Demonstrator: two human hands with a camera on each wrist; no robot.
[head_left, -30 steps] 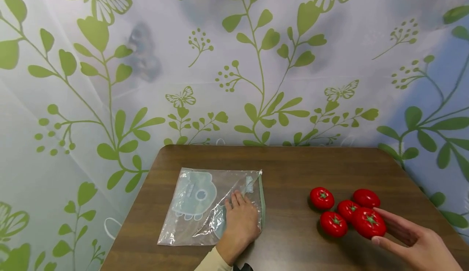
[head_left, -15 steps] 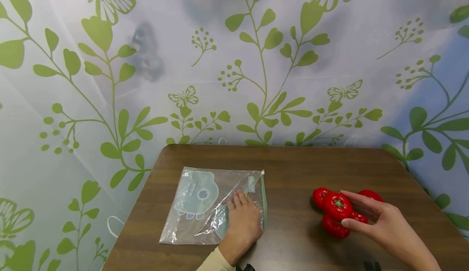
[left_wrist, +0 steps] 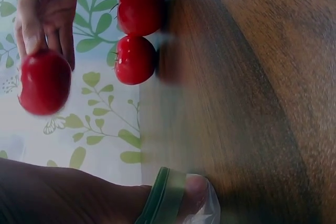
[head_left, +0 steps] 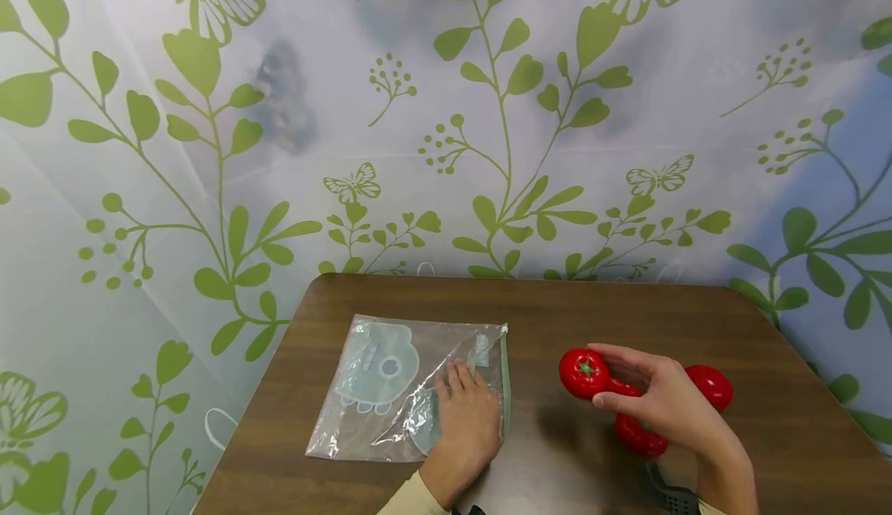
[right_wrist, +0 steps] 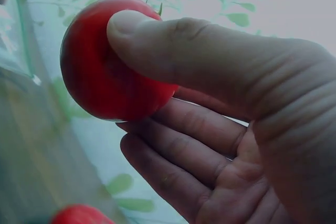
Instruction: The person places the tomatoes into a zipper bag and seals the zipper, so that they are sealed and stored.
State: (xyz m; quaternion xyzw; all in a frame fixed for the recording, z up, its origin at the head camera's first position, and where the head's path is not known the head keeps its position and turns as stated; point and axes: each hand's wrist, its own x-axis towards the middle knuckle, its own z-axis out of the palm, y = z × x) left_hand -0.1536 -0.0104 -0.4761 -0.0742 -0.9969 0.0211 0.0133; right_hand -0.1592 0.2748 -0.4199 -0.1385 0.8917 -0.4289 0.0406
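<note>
My left hand (head_left: 465, 410) lies with straight fingers over the right part of a clear plastic zip bag (head_left: 390, 345) printed with a pale blue cartoon figure. In the left wrist view, the thumb shows through the translucent edge by the bag's green strip (left_wrist: 157, 192). My right hand (head_left: 669, 399) holds a red tomato (head_left: 578, 379) above the table, pinched between thumb and fingers, its green stem top toward the head camera. The right wrist view shows the thumb pressed on the tomato (right_wrist: 100, 72). More tomatoes lie around the right hand, including one tomato (head_left: 637, 437) partly hidden below it.
Another tomato (head_left: 711, 387) lies right of the hand. The brown wooden table (head_left: 543, 314) stands against a leaf-and-butterfly patterned curtain (head_left: 530, 135). A dark strap (head_left: 669, 496) sits at the right wrist.
My right hand has lifted the tomato and carried it left over the other tomatoes, toward the bag. The left hand stays in place on the bag; the head view shifts slightly.
</note>
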